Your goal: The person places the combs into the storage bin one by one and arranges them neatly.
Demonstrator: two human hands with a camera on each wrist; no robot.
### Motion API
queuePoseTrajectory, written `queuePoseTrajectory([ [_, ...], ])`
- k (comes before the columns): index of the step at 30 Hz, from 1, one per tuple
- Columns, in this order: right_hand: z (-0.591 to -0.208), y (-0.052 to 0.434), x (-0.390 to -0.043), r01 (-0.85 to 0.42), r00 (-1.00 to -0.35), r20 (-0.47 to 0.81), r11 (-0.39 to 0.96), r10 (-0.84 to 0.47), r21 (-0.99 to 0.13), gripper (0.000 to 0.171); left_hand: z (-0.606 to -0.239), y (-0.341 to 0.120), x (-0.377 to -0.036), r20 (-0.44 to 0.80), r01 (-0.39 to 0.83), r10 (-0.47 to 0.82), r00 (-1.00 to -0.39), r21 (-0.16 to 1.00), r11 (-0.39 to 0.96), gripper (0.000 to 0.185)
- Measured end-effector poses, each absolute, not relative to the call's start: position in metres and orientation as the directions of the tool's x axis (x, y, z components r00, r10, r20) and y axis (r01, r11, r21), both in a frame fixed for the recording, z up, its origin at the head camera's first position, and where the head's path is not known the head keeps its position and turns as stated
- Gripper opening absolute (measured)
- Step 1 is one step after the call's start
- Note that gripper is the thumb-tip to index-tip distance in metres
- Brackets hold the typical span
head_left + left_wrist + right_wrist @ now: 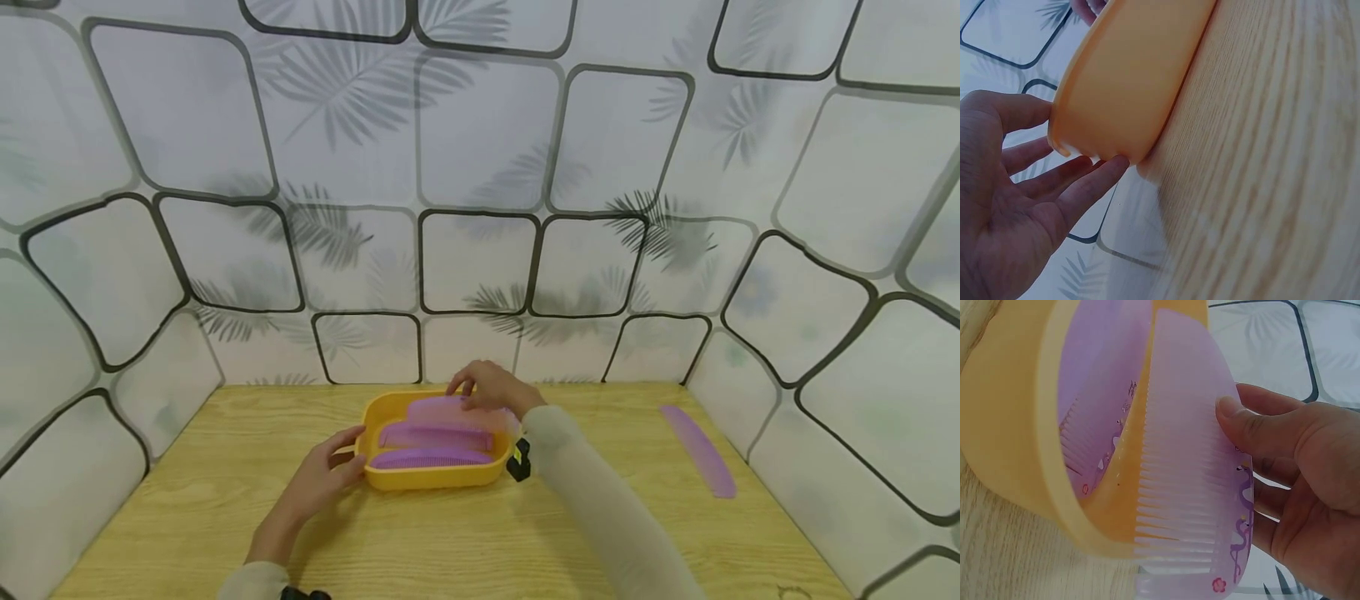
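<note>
A yellow plastic basin (431, 477) stands on the wooden table with two purple combs (431, 458) lying in it. My right hand (491, 388) pinches a third, pale purple comb (1185, 425) by its back, thumb on one face and fingers behind. This comb overlaps the far right rim of the basin, its teeth facing the inside. Small printed figures and a red flower decorate its back edge in the right wrist view. At the basin's left end, my left hand (326, 471) touches the rim and outer wall, thumb and fingertips spread against it.
Another purple comb (699, 452) lies on the right side of the wooden table (600, 533). White cloth walls (480, 258) with dark outlines and leaf prints rise behind the table and at both sides.
</note>
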State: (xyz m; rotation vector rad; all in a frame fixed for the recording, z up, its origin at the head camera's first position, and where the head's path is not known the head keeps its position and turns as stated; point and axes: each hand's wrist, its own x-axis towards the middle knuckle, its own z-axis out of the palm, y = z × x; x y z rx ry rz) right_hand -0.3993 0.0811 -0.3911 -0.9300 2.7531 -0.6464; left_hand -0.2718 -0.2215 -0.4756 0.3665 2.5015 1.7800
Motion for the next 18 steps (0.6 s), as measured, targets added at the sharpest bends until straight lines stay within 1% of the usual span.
queuePoseTrajectory([
  [6, -0.392, 0.076, -0.4, -0.521, -0.799, -0.053, 0.733, -0.599, -0.438, 0.024, -0.477, -0.221, -0.269, 0.123, 0.193, 0.219, -0.968, 0.921, 0.337, 0.059],
  [18, -0.395, 0.064, -0.402, -0.519, -0.793, -0.072, 0.732, -0.605, -0.442, 0.023, -0.477, -0.221, -0.269, 0.121, 0.186, 0.216, -0.969, 0.93, 0.316, 0.059],
])
